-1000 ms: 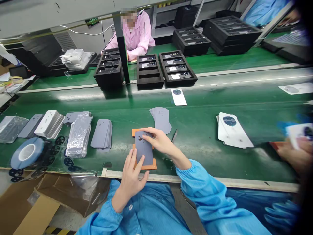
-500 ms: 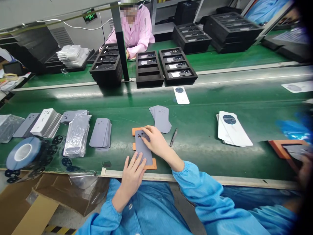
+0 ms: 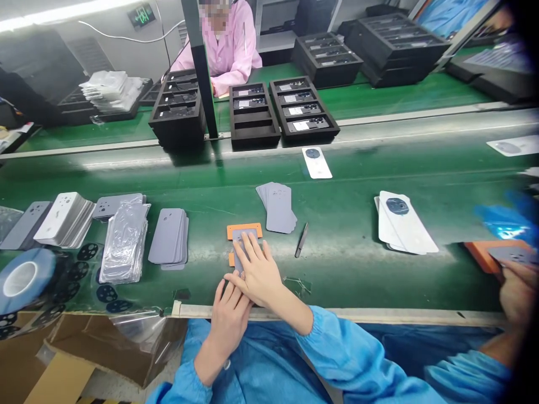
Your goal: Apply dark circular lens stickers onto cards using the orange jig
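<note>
A grey phone back panel point(image 3: 237, 265) lies in an orange fixture point(image 3: 231, 231) near the table's front edge, largely covered by my hands. My right hand point(image 3: 260, 272) is open, palm down, its outstretched fingers flat on the panel. Close by, my left hand point(image 3: 229, 311) is open with fingers extended over the near end; the right thumb crosses its fingertips. Black tweezers point(image 3: 301, 241) lie to the right. Behind them is a fanned pile of grey panels point(image 3: 279, 210), and another stack of grey panels point(image 3: 167, 237) sits to the left.
Further left are white panels point(image 3: 63, 219), a plastic-wrapped stack point(image 3: 125, 244) and a tape roll point(image 3: 23, 280). White panels point(image 3: 404, 224) lie rightward. A co-worker's hand point(image 3: 520, 289) holds a grey panel at another orange fixture point(image 3: 480, 255). Black trays point(image 3: 255, 134) and a pink-sleeved person point(image 3: 236, 50) are across.
My right hand has moved from gripping the panel's upper edge to lying flat across it. The panel now sits lower within the fixture's top bar. The camera view has shifted slightly.
</note>
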`<action>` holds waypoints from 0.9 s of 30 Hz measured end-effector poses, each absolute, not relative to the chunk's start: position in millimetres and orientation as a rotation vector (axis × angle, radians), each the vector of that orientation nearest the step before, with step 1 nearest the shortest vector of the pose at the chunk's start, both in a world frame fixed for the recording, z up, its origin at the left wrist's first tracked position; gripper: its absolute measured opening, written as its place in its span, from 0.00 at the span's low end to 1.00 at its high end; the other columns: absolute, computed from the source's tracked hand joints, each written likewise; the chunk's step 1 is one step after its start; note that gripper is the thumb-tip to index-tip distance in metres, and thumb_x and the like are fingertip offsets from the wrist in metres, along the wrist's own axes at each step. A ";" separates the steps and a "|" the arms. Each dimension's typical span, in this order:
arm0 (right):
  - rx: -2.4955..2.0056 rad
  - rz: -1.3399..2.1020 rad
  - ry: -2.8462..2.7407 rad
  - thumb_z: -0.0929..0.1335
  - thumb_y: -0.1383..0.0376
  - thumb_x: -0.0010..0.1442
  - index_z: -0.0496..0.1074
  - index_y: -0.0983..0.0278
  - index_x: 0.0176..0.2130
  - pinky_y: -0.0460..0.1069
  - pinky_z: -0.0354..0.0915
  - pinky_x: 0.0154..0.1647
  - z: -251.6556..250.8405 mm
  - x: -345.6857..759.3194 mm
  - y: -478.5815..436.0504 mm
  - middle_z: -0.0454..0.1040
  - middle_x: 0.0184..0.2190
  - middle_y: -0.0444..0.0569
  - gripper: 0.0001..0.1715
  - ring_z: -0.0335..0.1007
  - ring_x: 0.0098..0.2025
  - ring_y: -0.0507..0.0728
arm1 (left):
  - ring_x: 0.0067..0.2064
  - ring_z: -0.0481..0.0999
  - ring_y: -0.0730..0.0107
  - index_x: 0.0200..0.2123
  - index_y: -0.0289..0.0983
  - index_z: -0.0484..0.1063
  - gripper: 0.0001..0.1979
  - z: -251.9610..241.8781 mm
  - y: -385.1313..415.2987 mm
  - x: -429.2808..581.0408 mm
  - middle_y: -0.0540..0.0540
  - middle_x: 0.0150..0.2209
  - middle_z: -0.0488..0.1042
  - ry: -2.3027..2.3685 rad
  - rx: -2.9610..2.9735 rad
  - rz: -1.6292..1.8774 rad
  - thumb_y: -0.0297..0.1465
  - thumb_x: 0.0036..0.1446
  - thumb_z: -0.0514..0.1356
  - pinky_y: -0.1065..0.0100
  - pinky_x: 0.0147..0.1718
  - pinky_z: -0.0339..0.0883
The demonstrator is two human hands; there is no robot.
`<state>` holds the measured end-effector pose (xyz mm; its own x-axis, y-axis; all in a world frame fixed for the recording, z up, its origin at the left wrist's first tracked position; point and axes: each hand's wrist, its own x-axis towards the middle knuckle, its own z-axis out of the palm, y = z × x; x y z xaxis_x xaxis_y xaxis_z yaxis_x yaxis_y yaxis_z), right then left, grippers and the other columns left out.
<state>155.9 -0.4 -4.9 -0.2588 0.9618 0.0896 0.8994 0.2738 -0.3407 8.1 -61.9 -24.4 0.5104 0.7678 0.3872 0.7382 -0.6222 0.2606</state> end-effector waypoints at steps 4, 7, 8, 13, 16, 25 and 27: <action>-1.721 0.354 -2.203 0.61 0.41 0.66 0.56 0.66 0.71 0.71 0.41 0.70 -0.5 151.8 7.4 0.50 0.73 0.63 0.47 0.44 0.73 0.71 | 0.65 0.68 0.53 0.55 0.38 0.74 0.16 -26.7 -63.3 8.1 0.41 0.61 0.74 1.364 2.650 0.717 0.24 0.66 0.56 0.49 0.61 0.61; -1.756 0.359 -2.137 0.63 0.42 0.66 0.58 0.68 0.70 0.73 0.41 0.69 2.9 146.0 14.8 0.54 0.71 0.66 0.46 0.46 0.72 0.74 | 0.63 0.70 0.52 0.54 0.39 0.74 0.15 -28.0 -64.1 7.4 0.42 0.59 0.75 1.374 2.646 0.737 0.25 0.66 0.57 0.49 0.61 0.61; -1.768 0.353 -2.126 0.64 0.42 0.65 0.58 0.69 0.69 0.73 0.41 0.69 3.6 144.2 17.7 0.56 0.70 0.67 0.46 0.47 0.72 0.75 | 0.63 0.70 0.52 0.54 0.39 0.74 0.15 -27.7 -64.1 7.3 0.42 0.59 0.75 1.372 2.649 0.744 0.25 0.66 0.57 0.49 0.61 0.61; -1.750 0.302 -2.143 0.64 0.45 0.67 0.60 0.69 0.68 0.71 0.41 0.70 5.7 147.2 20.5 0.58 0.69 0.66 0.42 0.48 0.72 0.73 | 0.65 0.67 0.52 0.58 0.36 0.71 0.19 -21.6 -65.6 9.4 0.39 0.60 0.74 1.380 2.650 0.701 0.24 0.65 0.55 0.48 0.62 0.60; -1.700 0.318 -2.197 0.61 0.48 0.69 0.59 0.67 0.69 0.72 0.41 0.70 6.1 157.8 4.2 0.56 0.70 0.63 0.38 0.47 0.72 0.70 | 0.68 0.64 0.49 0.61 0.34 0.69 0.22 -17.1 -69.0 10.4 0.37 0.64 0.69 1.392 2.634 0.651 0.28 0.64 0.57 0.46 0.63 0.59; -1.779 0.482 -1.971 0.64 0.52 0.67 0.61 0.66 0.67 0.73 0.47 0.69 4.0 170.6 -37.9 0.57 0.70 0.66 0.35 0.51 0.72 0.72 | 0.71 0.58 0.49 0.67 0.36 0.62 0.28 -15.9 -73.6 11.2 0.36 0.68 0.62 1.335 2.395 0.693 0.27 0.64 0.56 0.44 0.64 0.59; -1.733 0.573 -1.850 0.65 0.53 0.67 0.58 0.64 0.68 0.74 0.43 0.70 12.4 170.6 -37.8 0.58 0.69 0.63 0.36 0.53 0.71 0.69 | 0.69 0.61 0.51 0.66 0.38 0.64 0.26 -12.6 -71.1 10.1 0.36 0.67 0.65 1.320 2.150 0.834 0.28 0.65 0.55 0.46 0.64 0.59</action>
